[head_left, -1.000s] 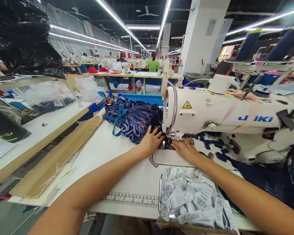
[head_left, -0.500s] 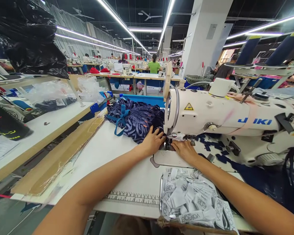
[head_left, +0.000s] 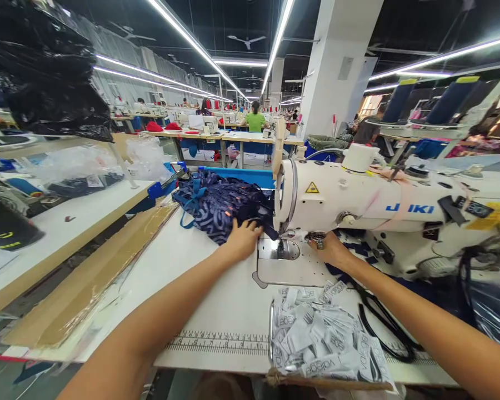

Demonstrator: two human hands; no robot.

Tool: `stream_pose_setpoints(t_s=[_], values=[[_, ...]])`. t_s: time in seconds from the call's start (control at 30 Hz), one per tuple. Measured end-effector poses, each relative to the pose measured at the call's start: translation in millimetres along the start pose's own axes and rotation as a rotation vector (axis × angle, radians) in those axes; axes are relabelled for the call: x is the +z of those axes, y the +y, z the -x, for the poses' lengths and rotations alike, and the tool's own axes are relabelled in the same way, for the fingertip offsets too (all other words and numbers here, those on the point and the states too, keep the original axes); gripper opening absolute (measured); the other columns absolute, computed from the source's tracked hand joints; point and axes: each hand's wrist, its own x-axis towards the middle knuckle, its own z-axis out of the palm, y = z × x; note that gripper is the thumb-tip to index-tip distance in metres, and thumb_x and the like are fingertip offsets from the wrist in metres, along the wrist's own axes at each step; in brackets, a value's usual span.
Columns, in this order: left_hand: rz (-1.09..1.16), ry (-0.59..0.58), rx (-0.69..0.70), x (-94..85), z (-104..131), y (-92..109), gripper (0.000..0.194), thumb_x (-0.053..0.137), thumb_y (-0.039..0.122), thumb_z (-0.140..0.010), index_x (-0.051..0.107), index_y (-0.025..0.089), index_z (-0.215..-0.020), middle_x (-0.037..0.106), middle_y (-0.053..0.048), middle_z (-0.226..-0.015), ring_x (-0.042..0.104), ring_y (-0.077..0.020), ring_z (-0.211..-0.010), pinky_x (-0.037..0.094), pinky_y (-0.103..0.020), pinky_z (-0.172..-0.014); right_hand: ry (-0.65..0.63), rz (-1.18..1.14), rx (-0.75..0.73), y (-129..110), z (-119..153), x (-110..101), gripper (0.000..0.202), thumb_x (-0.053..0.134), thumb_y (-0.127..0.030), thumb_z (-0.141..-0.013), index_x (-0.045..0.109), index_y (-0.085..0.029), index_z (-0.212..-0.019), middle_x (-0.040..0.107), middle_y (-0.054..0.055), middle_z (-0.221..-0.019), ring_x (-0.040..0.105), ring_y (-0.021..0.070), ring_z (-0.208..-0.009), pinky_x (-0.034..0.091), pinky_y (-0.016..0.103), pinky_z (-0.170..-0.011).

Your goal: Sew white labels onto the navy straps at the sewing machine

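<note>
A white sewing machine (head_left: 370, 194) stands on the table, its metal needle plate (head_left: 279, 249) bare below the needle area. My left hand (head_left: 242, 239) lies at the near right edge of a dark blue patterned fabric pile (head_left: 216, 205), fingers bent onto dark fabric; the grip is too small to tell. Right of the needle area, my right hand (head_left: 332, 250) is beside the tension spring, its fingertips partly hidden. White printed labels (head_left: 320, 330) fill a tray in front of the machine.
Dark blue scraps (head_left: 360, 247) lie behind my right hand. A black cord loop (head_left: 389, 328) is right of the labels. Cardboard (head_left: 91, 272) runs along the table's left side. A person in green (head_left: 255, 120) sits far ahead.
My left hand has moved left, away from the needle, with dark fabric shifting beside it. My right hand has moved right, and the needle plate is uncovered. The camera view has shifted slightly.
</note>
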Motion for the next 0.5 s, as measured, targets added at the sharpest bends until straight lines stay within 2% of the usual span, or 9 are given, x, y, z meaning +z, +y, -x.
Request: stream_pose_setpoints(t_s=[0.1,0.17,0.27,0.37,0.43,0.5], values=[[-0.042,-0.049,-0.122,-3.2,6,-13,0.049,0.034,0.005,-0.078,0.044,0.014,-0.125,0.052,-0.016,-0.12,0.046,-0.0295,-0.109,0.028,-0.059,-0.093,0.04,0.077,-0.012,6,22,-22,0.021,0.041,-0.021,-0.077,0.06,-0.018,-0.069,0.061,0.004,-0.072,0.058,0.0192,-0.069,0.044,0.03,-0.066],[-0.06,-0.055,-0.154,-8.3,12,-19,0.046,0.031,0.002,-0.078,0.048,0.007,-0.12,0.055,-0.02,-0.113,0.05,-0.0323,-0.103,0.03,-0.06,-0.087,0.04,0.181,-0.005,8,40,-37,0.02,0.041,-0.02,-0.079,0.06,-0.019,-0.073,0.061,0.003,-0.076,0.056,0.0162,-0.067,0.041,0.027,-0.063],[-0.135,-0.075,-0.177,-20.0,25,-22,0.039,0.029,0.002,-0.08,0.057,0.004,-0.106,0.059,-0.021,-0.1,0.055,-0.0321,-0.093,0.034,-0.055,-0.082,-0.019,0.382,0.108,9,65,-56,0.019,0.043,-0.018,-0.08,0.06,-0.019,-0.073,0.062,0.002,-0.076,0.056,0.0148,-0.066,0.037,0.024,-0.058],[-0.22,-0.085,-0.11,-34.5,40,-18,0.033,0.034,0.002,-0.079,0.065,0.006,-0.088,0.06,-0.02,-0.097,0.056,-0.0311,-0.09,0.036,-0.048,-0.08,-0.121,0.549,0.18,8,81,-69,0.021,0.042,-0.017,-0.083,0.062,-0.019,-0.077,0.064,0.003,-0.082,0.059,0.0149,-0.072,0.035,0.022,-0.056],[-0.238,-0.083,-0.022,-42.4,49,-10,0.03,0.038,0.002,-0.077,0.067,0.007,-0.077,0.061,-0.019,-0.095,0.056,-0.0308,-0.091,0.035,-0.046,-0.083,-0.192,0.651,0.169,8,86,-73,0.024,0.04,-0.017,-0.085,0.063,-0.019,-0.08,0.064,0.004,-0.087,0.06,0.0157,-0.078,0.036,0.022,-0.058],[-0.195,-0.09,0.06,-46.8,58,-1,0.026,0.041,0.004,-0.076,0.067,0.008,-0.074,0.062,-0.018,-0.09,0.057,-0.029,-0.089,0.035,-0.043,-0.085,-0.245,0.73,0.149,6,88,-74,0.025,0.039,-0.018,-0.085,0.064,-0.019,-0.082,0.065,0.005,-0.089,0.06,0.0167,-0.084,0.037,0.022,-0.061]])
